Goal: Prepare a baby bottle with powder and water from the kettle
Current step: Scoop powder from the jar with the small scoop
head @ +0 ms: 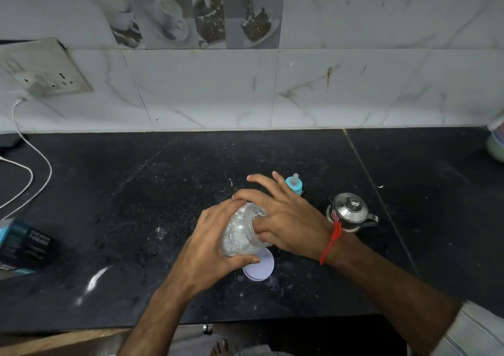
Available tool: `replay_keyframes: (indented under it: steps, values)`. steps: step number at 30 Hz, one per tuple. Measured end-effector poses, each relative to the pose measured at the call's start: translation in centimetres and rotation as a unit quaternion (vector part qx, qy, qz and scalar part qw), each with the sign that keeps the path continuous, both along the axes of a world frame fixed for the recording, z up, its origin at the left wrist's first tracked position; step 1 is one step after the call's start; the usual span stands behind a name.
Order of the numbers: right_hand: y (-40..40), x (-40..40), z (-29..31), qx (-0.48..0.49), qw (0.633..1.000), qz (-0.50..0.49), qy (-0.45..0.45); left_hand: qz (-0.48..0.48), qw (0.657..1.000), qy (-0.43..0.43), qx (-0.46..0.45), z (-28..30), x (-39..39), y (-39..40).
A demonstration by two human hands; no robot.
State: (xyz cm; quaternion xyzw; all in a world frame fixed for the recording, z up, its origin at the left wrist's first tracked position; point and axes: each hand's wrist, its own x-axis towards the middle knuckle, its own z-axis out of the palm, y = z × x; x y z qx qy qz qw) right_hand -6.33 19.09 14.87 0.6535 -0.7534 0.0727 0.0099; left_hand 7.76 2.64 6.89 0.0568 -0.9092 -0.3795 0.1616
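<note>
Left hand point(215, 242) grips the tilted clear powder-dusted plastic jar point(240, 233); right hand point(283, 219) covers its mouth, fingers reaching inside, grip unclear.

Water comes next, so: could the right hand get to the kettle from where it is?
Probably yes. The kettle stands just beside the right hand with bare counter between, but that hand is busy at the mouth of the jar and must withdraw first.

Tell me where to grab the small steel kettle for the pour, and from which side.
Probably the black handle at the left of the kettle, near the red tag, coming in from that side. The spout points right, so a hand there would block the pour; the lid knob on top would likely only lift the lid. The handle is partly hidden behind the body and the right hand, so its exact shape is unclear.
</note>
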Motion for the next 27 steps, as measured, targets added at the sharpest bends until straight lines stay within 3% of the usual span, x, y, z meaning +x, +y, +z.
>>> replay_keyframes:
  steps: [4,6,9,13,19,21,23,27]
  values:
    - [-0.2,0.1,-1.5,0.003,0.988,-0.05,-0.149,-0.003,1.0,-0.006,-0.011,-0.6,0.2,0.2]
    - [-0.2,0.3,-2.1,-0.029,0.952,-0.112,-0.282,0.006,1.0,0.003,-0.012,-0.9,0.3,0.1]
    - [0.2,0.4,-2.4,-0.129,0.822,-0.236,-0.502,0.038,0.999,0.005,0.004,-1.1,0.4,-0.5]
    - [1.2,-0.2,-3.6,-0.22,0.66,-0.36,-0.621,0.064,0.998,-0.008,0.023,-1.4,0.7,-1.4]
    - [3.0,-1.4,-5.2,-0.251,0.531,-0.422,-0.69,0.082,0.995,-0.027,0.054,-2.3,0.7,-1.7]
    - [3.4,-1.8,-5.8,-0.268,0.513,-0.437,-0.688,0.088,0.994,-0.03,0.054,-2.6,0.7,-1.7]
    - [3.5,-2.0,-6.5,-0.285,0.517,-0.455,-0.666,0.091,0.994,-0.028,0.054,-2.9,0.7,-1.7]
    - [3.6,-2.0,-8.6,-0.313,0.589,-0.47,-0.578,0.099,0.993,-0.026,0.063,-3.2,0.6,-2.1]
